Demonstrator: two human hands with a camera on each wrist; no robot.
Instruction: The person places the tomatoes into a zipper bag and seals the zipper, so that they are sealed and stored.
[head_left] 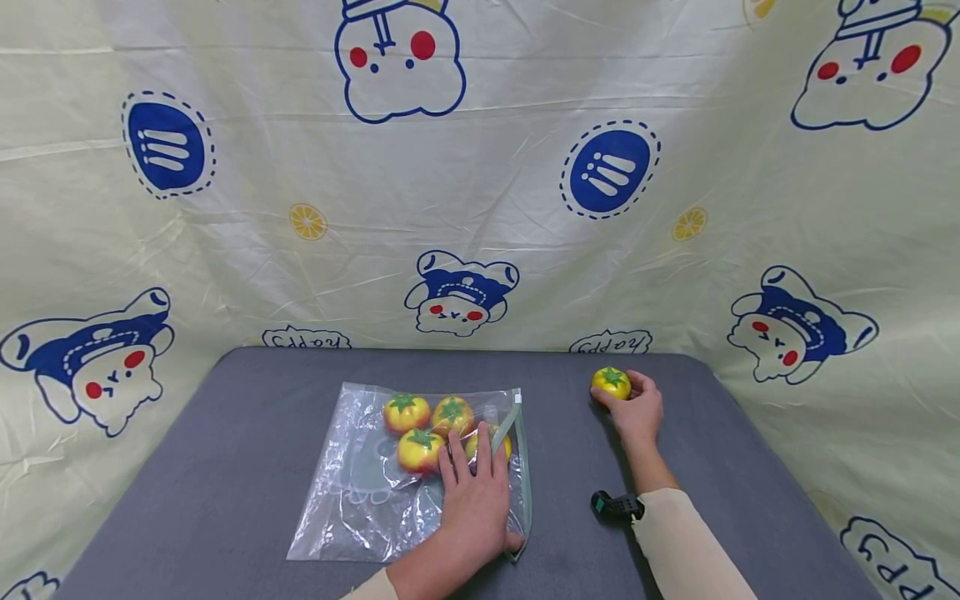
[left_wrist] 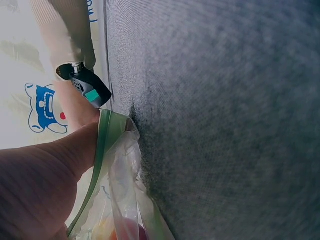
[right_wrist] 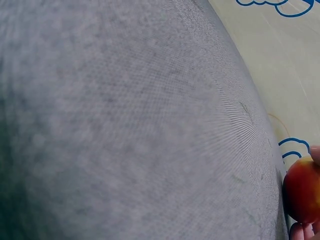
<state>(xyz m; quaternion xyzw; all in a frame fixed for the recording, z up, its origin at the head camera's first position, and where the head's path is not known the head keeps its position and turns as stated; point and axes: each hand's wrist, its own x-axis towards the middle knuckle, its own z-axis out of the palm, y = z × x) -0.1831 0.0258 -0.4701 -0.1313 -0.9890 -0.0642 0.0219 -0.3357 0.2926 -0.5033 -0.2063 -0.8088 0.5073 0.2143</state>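
Note:
A clear zip bag [head_left: 352,508] lies on the grey table with several yellow-red tomatoes, such as this one [head_left: 407,414], inside, their green leafy tops facing up. My left hand [head_left: 476,504] rests on the bag with its fingers spread over the right-hand part, near the tomatoes. Its thumb is at the green zip edge [left_wrist: 103,135], which stands raised in the left wrist view. At the table's far right, my right hand [head_left: 637,408] grips another tomato [head_left: 611,382] between thumb and fingers. In the right wrist view this tomato [right_wrist: 301,192] shows its red side.
The grey table [head_left: 225,467] extends around the bag, its far edge meeting a pale curtain [head_left: 510,192] printed with blue cartoon figures. A black wrist device [head_left: 617,506] sits on the right wrist by the cream sleeve [head_left: 693,542].

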